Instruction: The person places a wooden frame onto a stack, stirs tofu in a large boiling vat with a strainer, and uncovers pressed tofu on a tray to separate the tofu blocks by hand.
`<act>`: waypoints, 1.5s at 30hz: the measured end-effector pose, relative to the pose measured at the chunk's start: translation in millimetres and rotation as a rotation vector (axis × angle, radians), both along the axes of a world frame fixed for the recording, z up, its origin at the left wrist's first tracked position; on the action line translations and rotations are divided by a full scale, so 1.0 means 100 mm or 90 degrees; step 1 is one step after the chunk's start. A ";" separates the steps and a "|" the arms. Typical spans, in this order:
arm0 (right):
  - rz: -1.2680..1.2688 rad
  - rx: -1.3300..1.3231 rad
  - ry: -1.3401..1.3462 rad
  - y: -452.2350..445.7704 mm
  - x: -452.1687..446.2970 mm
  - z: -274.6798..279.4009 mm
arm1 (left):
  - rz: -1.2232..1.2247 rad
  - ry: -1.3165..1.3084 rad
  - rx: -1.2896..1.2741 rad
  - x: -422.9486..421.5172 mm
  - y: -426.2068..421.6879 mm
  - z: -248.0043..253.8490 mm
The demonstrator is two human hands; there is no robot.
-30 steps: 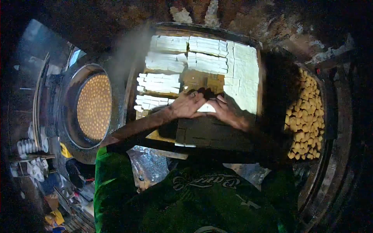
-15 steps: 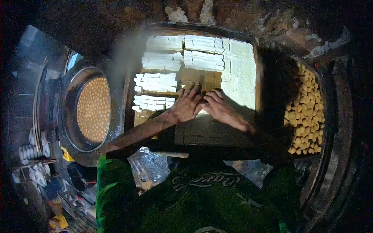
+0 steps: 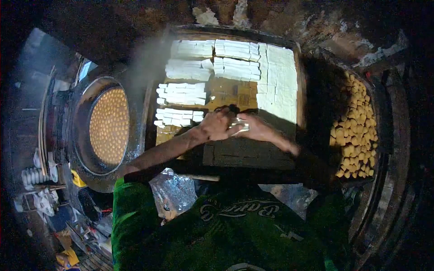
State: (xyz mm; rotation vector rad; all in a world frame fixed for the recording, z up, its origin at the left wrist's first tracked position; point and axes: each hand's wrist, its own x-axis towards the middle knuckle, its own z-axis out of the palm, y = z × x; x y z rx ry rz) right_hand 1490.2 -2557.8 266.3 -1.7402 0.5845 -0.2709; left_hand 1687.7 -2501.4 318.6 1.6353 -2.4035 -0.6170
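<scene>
My left hand [image 3: 218,124] and my right hand [image 3: 257,128] meet over the near middle of a wooden board [image 3: 233,92]. Between them they grip a small group of white tofu pieces [image 3: 243,123], partly covered by the fingers. Cut tofu strips [image 3: 181,93] lie in stacked rows on the board's left side, with more tofu rows [image 3: 237,68] at the top middle. Along the right runs a flat sheet of scored tofu [image 3: 278,77]. Nearer my body, more flat tofu [image 3: 246,153] lies in shadow.
On the left, a large round pan [image 3: 82,135] holds many browned pieces floating in liquid. To the right, a heap of yellow-brown tofu cubes [image 3: 357,131] fills a container. A raised wooden edge [image 3: 300,90] borders the board. Yellow cloth-like material [image 3: 77,178] lies below the pan.
My fingers have gone from lying spread on the board to closing around tofu pieces. My left hand has drawn slightly nearer my body, and white tofu now shows between the hands.
</scene>
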 end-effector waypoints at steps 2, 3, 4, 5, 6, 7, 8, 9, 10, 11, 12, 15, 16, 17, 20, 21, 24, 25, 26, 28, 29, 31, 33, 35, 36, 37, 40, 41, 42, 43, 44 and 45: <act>-0.022 -0.025 0.064 0.05 0.00 0.15 | -0.015 -0.005 0.011 0.01 0.06 0.02; -0.042 -0.051 0.128 0.07 0.01 0.22 | -0.029 -0.010 0.020 0.02 0.09 0.07; -0.043 -0.050 0.127 0.09 0.00 0.21 | -0.030 -0.011 0.021 0.03 0.11 0.05; -0.058 -0.221 0.132 0.11 -0.03 0.15 | -0.046 0.007 -0.005 0.05 0.12 -0.01; -0.071 -0.394 0.135 0.13 -0.08 0.05 | -0.060 0.025 -0.034 0.06 0.13 -0.03; -0.128 -0.379 0.097 0.16 -0.08 -0.09 | -0.059 0.025 -0.033 0.07 0.11 -0.06; -0.126 -0.377 0.097 0.19 -0.07 -0.04 | -0.044 0.051 -0.015 0.07 0.10 -0.07; -0.151 -0.300 0.069 0.22 -0.06 0.02 | -0.029 0.076 0.002 0.07 0.08 -0.07; -0.175 -0.223 0.039 0.22 -0.04 0.09 | -0.028 0.075 0.002 0.08 0.05 -0.08; -0.174 -0.224 0.038 0.20 -0.05 0.03 | -0.012 0.097 0.053 0.08 0.00 -0.02; -0.160 -0.234 0.035 0.18 -0.07 -0.03 | 0.004 0.120 0.104 0.08 -0.04 0.04; -0.131 -0.253 0.056 0.13 -0.13 0.07 | -0.003 0.060 0.163 0.05 -0.13 -0.06; -0.119 -0.261 0.081 0.12 -0.13 0.15 | -0.010 0.048 0.164 0.05 -0.13 -0.16; -0.119 -0.261 0.081 0.12 -0.14 0.09 | -0.017 0.036 0.166 0.05 -0.14 -0.22; -0.147 -0.301 -0.006 0.11 -0.14 -0.04 | -0.043 0.110 0.127 0.05 -0.13 -0.17; -0.099 -0.278 0.052 0.08 -0.13 0.06 | -0.058 0.106 0.104 0.04 -0.11 -0.06; -0.036 -0.210 0.114 0.03 -0.08 0.14 | -0.088 0.136 -0.022 0.06 -0.06 -0.06; -0.018 -0.165 0.122 0.03 -0.06 0.13 | -0.103 0.171 -0.125 0.07 -0.04 -0.11; -0.017 -0.165 0.121 0.03 -0.07 0.07 | -0.102 0.171 -0.126 0.07 -0.05 -0.06; -0.039 -0.095 0.094 0.04 -0.07 -0.04 | -0.073 0.076 0.141 0.07 -0.10 0.04; -0.037 -0.095 0.095 0.05 -0.09 -0.04 | -0.072 0.077 0.141 0.08 -0.12 0.01; -0.088 -0.098 0.087 0.09 -0.12 -0.05 | -0.092 0.152 0.190 0.11 -0.17 -0.06; -0.075 -0.118 0.115 0.08 -0.11 0.02 | -0.078 0.148 0.203 0.10 -0.18 -0.09; -0.064 -0.139 0.142 0.05 -0.08 0.15 | -0.066 0.142 0.215 0.10 -0.21 -0.10; -0.032 -0.121 0.173 0.02 -0.05 0.25 | -0.077 0.145 0.237 0.09 -0.23 -0.09; 0.001 -0.104 0.204 0.01 -0.03 0.32 | -0.087 0.147 0.260 0.09 -0.24 -0.09; -0.046 -0.130 0.084 0.06 -0.11 -0.01 | -0.128 0.214 -0.027 0.12 -0.17 -0.13; -0.045 -0.130 0.084 0.06 -0.11 -0.04 | -0.127 0.214 -0.027 0.12 -0.17 -0.19; -0.042 -0.125 0.054 0.05 -0.10 -0.07 | -0.104 0.188 0.039 0.11 -0.18 -0.25; -0.039 -0.121 0.025 0.05 -0.10 -0.10 | -0.093 0.176 0.072 0.13 -0.18 -0.31; -0.039 -0.120 0.024 0.06 -0.11 -0.12 | -0.082 0.162 0.105 0.14 -0.18 -0.29; -0.054 -0.151 -0.006 0.07 -0.12 -0.14 | -0.093 0.192 0.155 0.18 -0.18 -0.27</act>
